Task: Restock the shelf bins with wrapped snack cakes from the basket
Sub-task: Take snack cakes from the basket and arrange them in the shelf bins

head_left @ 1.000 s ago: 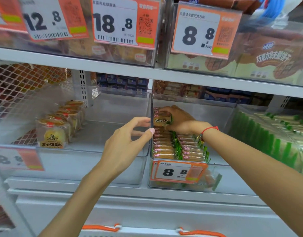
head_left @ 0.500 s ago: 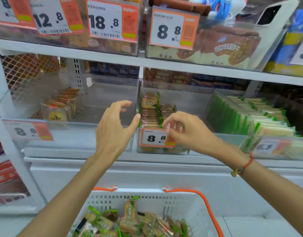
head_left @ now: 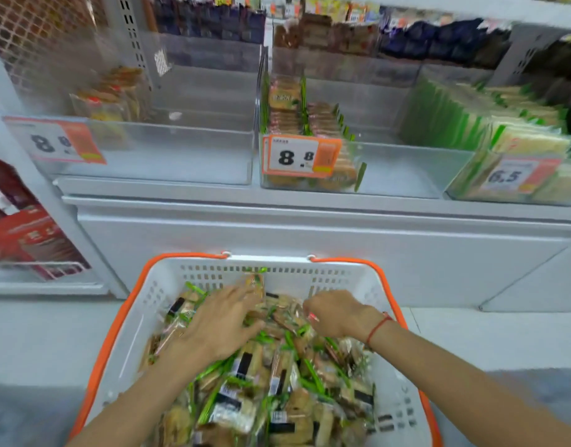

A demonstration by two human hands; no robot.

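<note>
A white basket (head_left: 342, 274) with orange handles stands low in front of the shelf, heaped with wrapped snack cakes (head_left: 277, 398) in clear and green wrappers. Both my hands are down in it. My left hand (head_left: 219, 321) lies spread on top of the pile, fingers fairly straight and touching the cakes. My right hand (head_left: 335, 314) is bent over the pile with its fingers curled downward and hidden among the wrappers; whether they hold a cake is unclear. Above, the middle clear bin (head_left: 403, 169) with an 8.8 price tag (head_left: 302, 156) holds two rows of the same cakes (head_left: 287, 106) at its left side.
A left clear bin (head_left: 181, 156) holds a few yellow pastries (head_left: 110, 101). The right bin (head_left: 471, 188), tagged 6.5, is packed with green-edged packs. A white cabinet front (head_left: 310, 243) lies between shelf and basket. Red boxes (head_left: 23, 233) sit on a low rack at left.
Both hands have dropped from the middle bin's front down into the basket. The view has tilted down, so the basket now fills the lower frame.
</note>
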